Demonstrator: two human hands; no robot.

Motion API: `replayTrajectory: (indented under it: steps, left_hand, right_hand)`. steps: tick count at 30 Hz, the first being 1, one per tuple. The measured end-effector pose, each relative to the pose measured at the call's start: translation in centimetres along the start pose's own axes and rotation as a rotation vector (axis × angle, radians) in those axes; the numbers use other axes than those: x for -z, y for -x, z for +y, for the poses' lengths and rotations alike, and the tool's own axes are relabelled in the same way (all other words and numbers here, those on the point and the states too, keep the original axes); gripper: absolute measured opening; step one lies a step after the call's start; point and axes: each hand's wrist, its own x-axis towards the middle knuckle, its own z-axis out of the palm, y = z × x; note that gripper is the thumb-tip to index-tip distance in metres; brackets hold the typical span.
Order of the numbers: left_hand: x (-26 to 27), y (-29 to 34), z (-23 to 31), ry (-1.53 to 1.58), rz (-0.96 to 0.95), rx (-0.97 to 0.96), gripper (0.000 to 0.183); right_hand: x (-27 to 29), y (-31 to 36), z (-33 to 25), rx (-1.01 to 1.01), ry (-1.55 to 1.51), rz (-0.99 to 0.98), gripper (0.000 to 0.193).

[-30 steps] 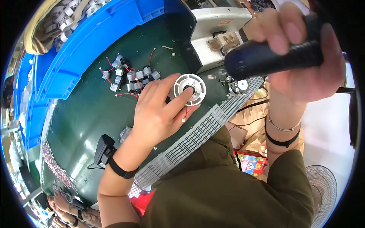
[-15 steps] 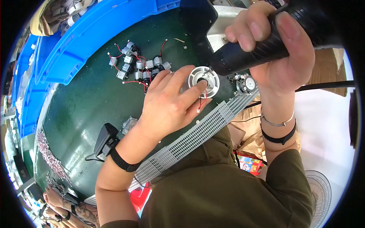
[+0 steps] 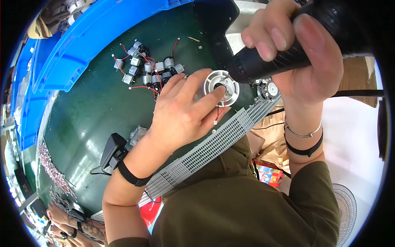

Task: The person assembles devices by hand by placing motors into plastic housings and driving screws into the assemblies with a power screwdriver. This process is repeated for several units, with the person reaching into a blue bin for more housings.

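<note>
A white round plastic housing [image 3: 234,95] is held on the green bench by my left hand [image 3: 181,109]. The index finger presses on the dark part in its middle, while the other fingers wrap its side. From the housing hang a red and a black wire with a small white connector [image 3: 215,122]. My right hand [image 3: 306,72] grips a black power screwdriver [image 3: 263,61], tilted, with its bit at the far side of the housing's face. Whether a screw sits under the tip is too small to tell. Just left of my left hand lie several small motors [image 3: 148,67] with red wires.
A round metal part [image 3: 269,89] lies right of the housing, among small screws. A perforated grey strip [image 3: 205,148] runs along the near edge. Blue bins [image 3: 78,53] stand far left. A black device [image 3: 113,150] sits beside my left wrist. Another person's hands [image 3: 57,214] show lower left.
The view has shifted slightly, so the motors appear a little further left. Both hands keep their grips, and the screwdriver's tip stays at the housing.
</note>
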Motion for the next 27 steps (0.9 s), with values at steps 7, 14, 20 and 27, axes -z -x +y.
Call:
replayTrajectory:
  steps: [7,14,20,27]
  left_hand:
    - [-0.1,0.0,-0.4,0.06,0.002,-0.017,0.036]
    - [-0.1,0.1,-0.4,0.071,-0.017,0.004,0.037]
    - [0.0,0.2,-0.4,0.08,-0.02,0.003,0.039]
    - [-0.4,0.6,-0.7,0.056,-0.011,-0.009,0.033]
  right_hand:
    - [0.3,-1.2,0.5,0.089,-0.097,0.082,0.046]
    - [0.8,-1.1,1.5,0.026,-0.16,0.148,0.044]
    - [0.9,-0.7,1.7,-0.013,-0.218,0.222,0.042]
    - [1.1,-0.2,2.1,-0.07,-0.291,0.317,0.039]
